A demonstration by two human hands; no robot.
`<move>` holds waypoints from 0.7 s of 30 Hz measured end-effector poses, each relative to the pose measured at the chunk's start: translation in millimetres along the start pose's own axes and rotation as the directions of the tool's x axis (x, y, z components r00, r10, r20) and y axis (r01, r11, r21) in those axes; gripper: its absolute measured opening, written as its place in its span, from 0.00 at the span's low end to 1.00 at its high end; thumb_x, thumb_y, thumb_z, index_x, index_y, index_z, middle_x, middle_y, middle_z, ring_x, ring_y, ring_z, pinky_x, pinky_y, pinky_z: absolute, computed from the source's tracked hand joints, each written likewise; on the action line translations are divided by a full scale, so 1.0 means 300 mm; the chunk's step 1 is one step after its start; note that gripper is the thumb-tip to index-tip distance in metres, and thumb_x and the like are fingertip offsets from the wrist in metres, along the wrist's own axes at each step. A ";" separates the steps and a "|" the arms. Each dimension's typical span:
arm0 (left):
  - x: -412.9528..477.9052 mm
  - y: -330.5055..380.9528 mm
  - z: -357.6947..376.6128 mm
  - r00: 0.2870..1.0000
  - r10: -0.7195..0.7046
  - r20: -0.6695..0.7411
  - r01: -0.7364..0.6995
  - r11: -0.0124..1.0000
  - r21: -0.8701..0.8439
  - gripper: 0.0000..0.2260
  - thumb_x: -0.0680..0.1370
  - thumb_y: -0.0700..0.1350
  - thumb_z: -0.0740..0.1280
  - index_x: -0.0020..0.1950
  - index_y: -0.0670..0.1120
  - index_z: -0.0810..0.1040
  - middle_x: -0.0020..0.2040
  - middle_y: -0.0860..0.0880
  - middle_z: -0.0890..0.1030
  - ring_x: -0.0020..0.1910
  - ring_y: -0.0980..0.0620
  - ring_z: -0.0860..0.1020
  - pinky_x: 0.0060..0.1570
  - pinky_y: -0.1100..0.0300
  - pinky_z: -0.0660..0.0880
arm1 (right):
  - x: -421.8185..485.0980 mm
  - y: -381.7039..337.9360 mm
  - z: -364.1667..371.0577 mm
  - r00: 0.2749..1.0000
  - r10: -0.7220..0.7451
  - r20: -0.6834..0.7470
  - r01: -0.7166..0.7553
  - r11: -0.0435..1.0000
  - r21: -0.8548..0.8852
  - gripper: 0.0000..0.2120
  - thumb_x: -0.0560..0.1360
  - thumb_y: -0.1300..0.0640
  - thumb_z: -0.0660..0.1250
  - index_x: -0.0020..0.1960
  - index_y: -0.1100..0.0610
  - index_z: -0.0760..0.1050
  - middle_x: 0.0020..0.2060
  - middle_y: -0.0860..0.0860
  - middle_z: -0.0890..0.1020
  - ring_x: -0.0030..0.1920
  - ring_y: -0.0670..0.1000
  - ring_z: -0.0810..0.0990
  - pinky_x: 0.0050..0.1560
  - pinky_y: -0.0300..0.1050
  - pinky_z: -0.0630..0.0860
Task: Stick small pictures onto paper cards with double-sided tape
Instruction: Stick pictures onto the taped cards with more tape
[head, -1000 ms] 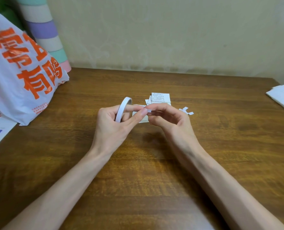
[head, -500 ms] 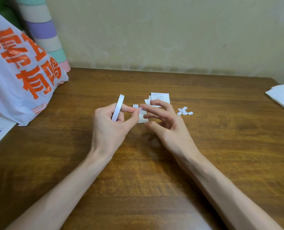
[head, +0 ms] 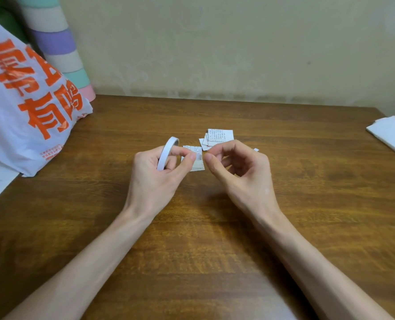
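Thin white tape roll [head: 167,153] (on edge).

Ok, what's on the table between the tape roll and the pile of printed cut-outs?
A single printed paper piece lies flat there, partly hidden by the left hand gripping the tape roll; the head view shows it.

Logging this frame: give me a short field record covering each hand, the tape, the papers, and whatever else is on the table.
left hand: holds the tape roll, thumb and forefinger pinched at its loose end
right hand: fingers curled, thumb and forefinger tips close to that end; a pinch cannot be confirmed
tape roll: white, held on edge
single printed piece: flat on the table, beneath the fingertips
paper stack: printed pieces, just beyond
other: plastic bag at left, folded white paper far right
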State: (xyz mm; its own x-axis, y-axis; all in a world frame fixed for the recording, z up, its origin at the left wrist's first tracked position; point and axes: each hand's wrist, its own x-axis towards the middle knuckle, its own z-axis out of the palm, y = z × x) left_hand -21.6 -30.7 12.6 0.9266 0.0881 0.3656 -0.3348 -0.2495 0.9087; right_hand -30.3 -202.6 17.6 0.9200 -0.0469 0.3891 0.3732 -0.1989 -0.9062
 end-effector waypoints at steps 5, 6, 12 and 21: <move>-0.006 -0.001 0.001 0.997 -0.004 0.071 0.008 0.998 -0.056 0.04 0.80 0.45 0.74 0.46 0.47 0.86 0.29 0.46 0.62 0.30 0.50 0.61 0.40 0.55 0.72 | -0.013 0.002 0.005 0.998 -0.056 0.023 0.058 0.994 -0.094 0.06 0.77 0.58 0.76 0.43 0.51 0.82 0.35 0.53 0.82 0.33 0.51 0.76 0.36 0.37 0.70; -0.008 0.000 0.001 0.997 0.002 0.082 0.003 0.998 -0.061 0.04 0.79 0.45 0.75 0.45 0.48 0.86 0.29 0.47 0.61 0.29 0.50 0.60 0.40 0.54 0.71 | -0.013 0.004 0.003 0.998 -0.064 0.012 0.065 0.992 -0.109 0.06 0.77 0.58 0.76 0.43 0.51 0.82 0.34 0.51 0.81 0.33 0.51 0.76 0.36 0.36 0.69; -0.008 -0.002 0.002 0.994 0.009 0.105 -0.003 0.998 -0.062 0.03 0.79 0.39 0.75 0.47 0.47 0.85 0.27 0.46 0.60 0.28 0.49 0.59 0.34 0.59 0.65 | -0.009 0.005 -0.001 0.993 -0.117 -0.022 0.113 0.984 -0.136 0.06 0.75 0.60 0.77 0.43 0.53 0.81 0.32 0.50 0.78 0.30 0.48 0.73 0.34 0.40 0.69; -0.015 0.007 0.009 0.988 0.086 0.130 -0.086 0.996 -0.002 0.08 0.79 0.35 0.72 0.50 0.48 0.87 0.26 0.55 0.60 0.26 0.56 0.59 0.32 0.67 0.64 | -0.010 0.013 -0.005 0.995 -0.099 -0.033 0.093 0.983 -0.158 0.07 0.75 0.59 0.78 0.43 0.51 0.81 0.34 0.49 0.82 0.31 0.46 0.76 0.34 0.38 0.71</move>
State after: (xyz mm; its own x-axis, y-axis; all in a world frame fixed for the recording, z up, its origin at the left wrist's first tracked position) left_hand -25.9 -34.1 12.4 0.9087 -0.0595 0.4132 -0.4140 -0.2539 0.8741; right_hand -31.6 -204.8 13.1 0.8739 -0.0594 0.4825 0.4334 -0.3543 -0.8287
